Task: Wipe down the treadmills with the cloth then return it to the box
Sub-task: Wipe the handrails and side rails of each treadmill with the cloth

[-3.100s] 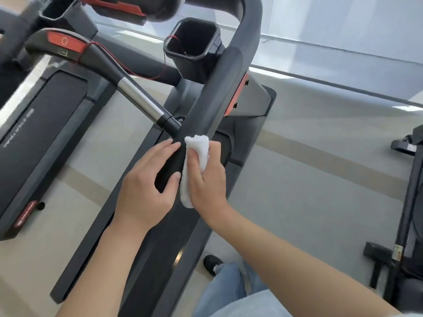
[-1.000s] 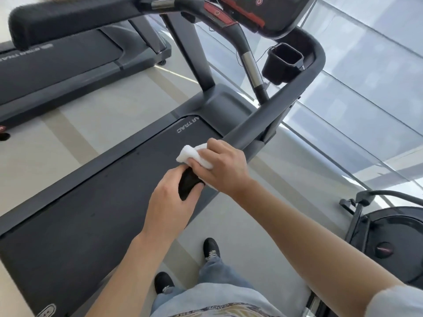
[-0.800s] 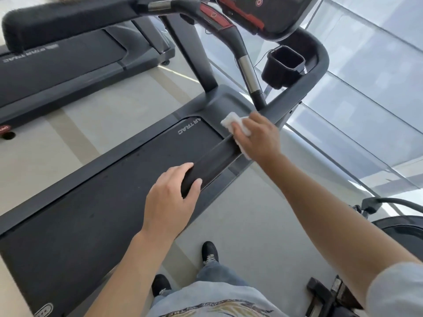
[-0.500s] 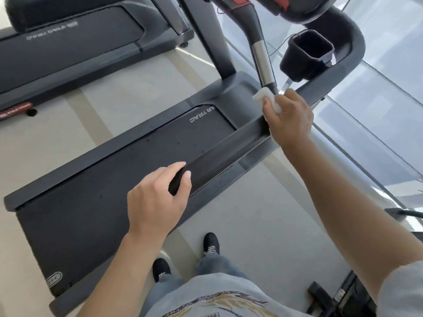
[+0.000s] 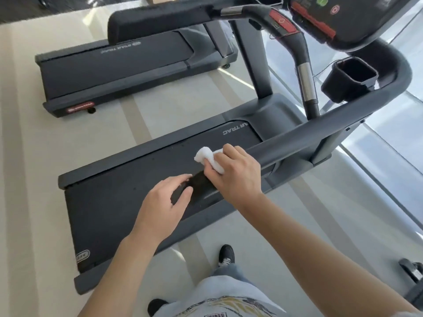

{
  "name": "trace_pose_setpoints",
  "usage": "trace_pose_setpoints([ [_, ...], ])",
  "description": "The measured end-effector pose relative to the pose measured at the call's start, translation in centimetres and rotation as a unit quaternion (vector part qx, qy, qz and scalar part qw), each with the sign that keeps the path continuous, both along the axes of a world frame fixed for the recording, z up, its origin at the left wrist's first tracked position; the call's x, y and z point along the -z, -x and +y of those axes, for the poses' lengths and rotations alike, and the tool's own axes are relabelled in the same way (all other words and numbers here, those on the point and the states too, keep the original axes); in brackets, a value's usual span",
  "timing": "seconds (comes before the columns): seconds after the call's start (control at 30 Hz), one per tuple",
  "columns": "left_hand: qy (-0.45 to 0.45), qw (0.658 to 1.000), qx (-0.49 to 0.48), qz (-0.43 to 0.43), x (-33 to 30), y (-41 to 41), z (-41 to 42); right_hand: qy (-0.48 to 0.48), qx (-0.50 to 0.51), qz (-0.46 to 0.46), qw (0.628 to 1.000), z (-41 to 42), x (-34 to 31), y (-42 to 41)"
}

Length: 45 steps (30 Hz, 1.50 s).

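Observation:
I stand beside a dark grey treadmill (image 5: pixel 128 197). Its right handrail (image 5: pixel 297 138) runs from the console down to a black padded end near my hands. My right hand (image 5: pixel 235 177) presses a folded white cloth (image 5: pixel 207 157) onto the rail close to that end. My left hand (image 5: pixel 163 207) rests on the very tip of the rail with the fingers loosely curled over it, a few centimetres from the cloth. No box is in view.
A second treadmill (image 5: pixel 119 72) stands parallel on the far side of a strip of pale floor. The console (image 5: pixel 343 17), a black cup holder (image 5: pixel 350 78) and a red-marked inner handle (image 5: pixel 295 46) rise at upper right. Glass wall on the right; other equipment at lower right.
My right hand slid the cloth up the rail toward the console, then back down to the rail's end next to my left hand. My left hand stayed on the tip.

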<state>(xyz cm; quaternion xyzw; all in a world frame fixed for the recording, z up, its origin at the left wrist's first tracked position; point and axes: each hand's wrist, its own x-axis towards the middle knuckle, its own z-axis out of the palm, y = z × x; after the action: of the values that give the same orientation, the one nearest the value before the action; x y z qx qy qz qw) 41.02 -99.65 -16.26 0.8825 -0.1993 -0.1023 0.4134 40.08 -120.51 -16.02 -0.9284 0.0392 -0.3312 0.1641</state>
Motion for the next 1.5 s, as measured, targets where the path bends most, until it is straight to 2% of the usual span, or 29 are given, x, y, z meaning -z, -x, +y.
trace_pose_setpoints([
  [0.17, -0.063, 0.995, -0.072, -0.036, -0.4, 2.0, 9.9, 0.045, -0.091, 0.02, 0.995, 9.1, 0.8, 0.4],
  [0.37, -0.094, 0.975, -0.189, -0.074, -2.0, 6.5, 25.3, 0.005, -0.184, 0.113, 0.976, 24.6, 0.3, 1.9],
  [0.47, -0.111, 0.954, -0.264, -0.085, -2.4, 9.6, 32.6, -0.018, -0.223, 0.124, 0.967, 32.1, -0.8, 2.4],
  [0.67, -0.157, 0.899, -0.395, -0.1, -3.7, 16.3, 44.2, -0.027, -0.302, 0.208, 0.93, 44.5, -2.8, 3.9],
  [0.9, -0.146, 0.83, -0.532, -0.082, -4.7, 23.6, 52.4, -0.015, -0.423, 0.23, 0.876, 55.7, -3.7, 5.2],
  [1.1, -0.151, 0.783, -0.6, -0.054, -4.7, 27.0, 57.2, -0.024, -0.487, 0.231, 0.842, 63.4, -3.3, 5.1],
  [1.33, -0.155, 0.744, -0.649, -0.031, -4.2, 25.9, 64.0, -0.031, -0.54, 0.259, 0.8, 72.7, -2.4, 2.7],
  [1.5, -0.153, 0.739, -0.657, -0.015, -4.4, 21.4, 70.0, -0.048, -0.533, 0.273, 0.8, 78.2, -1.4, -1.9],
])
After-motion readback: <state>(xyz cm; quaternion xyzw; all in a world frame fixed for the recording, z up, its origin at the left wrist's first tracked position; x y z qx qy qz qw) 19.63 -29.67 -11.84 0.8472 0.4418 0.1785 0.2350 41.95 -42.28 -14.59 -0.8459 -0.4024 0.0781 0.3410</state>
